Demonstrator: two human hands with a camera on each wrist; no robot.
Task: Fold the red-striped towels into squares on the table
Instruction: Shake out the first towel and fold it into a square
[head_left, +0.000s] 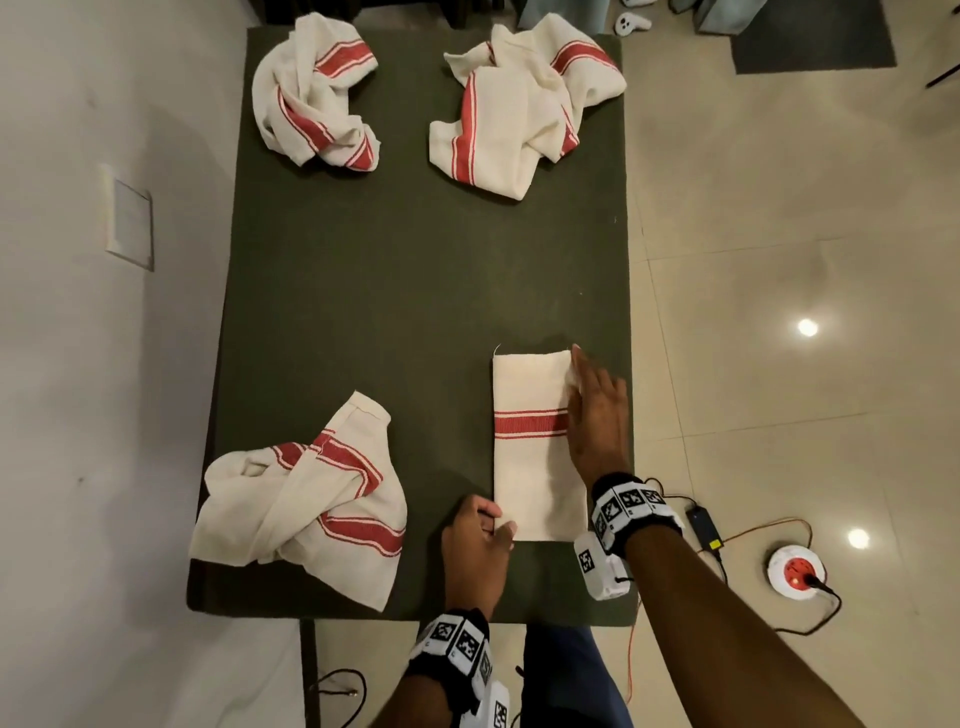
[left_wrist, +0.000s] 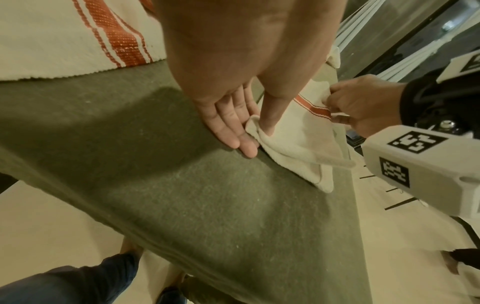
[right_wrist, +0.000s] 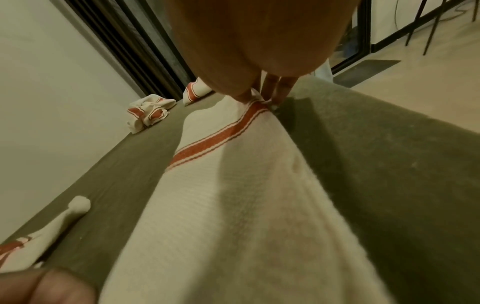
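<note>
the folded towel (head_left: 530, 441) lies flat on the dark green table (head_left: 405, 291), as a long narrow strip with one red stripe across its middle. it is near the right edge of the table, on the side close to the person.

the left hand (head_left: 475, 545) is at the near left corner of the folded towel. in the left wrist view the thumb (left_wrist: 272, 111) presses down on that corner, and the fingers (left_wrist: 231, 123) lie straight and close together on the table just beside it, so the corner of the cloth is pinched between thumb and fingers.

the right hand (head_left: 597, 410) is on the right long edge of the folded towel, over the end of the red stripe. in the left wrist view its fingers are curled and they pinch the edge of the cloth at the stripe. in the right wrist view the fingertips (right_wrist: 275, 90) are together on the same edge.

three other towels are crumpled on the table. one crumpled towel (head_left: 306, 493) is to the left of the folded towel, near the left edge of the table. the far left towel (head_left: 317, 93) and the far right towel (head_left: 519, 98) lie well apart from the folded towel, at the far end of the table.
</note>
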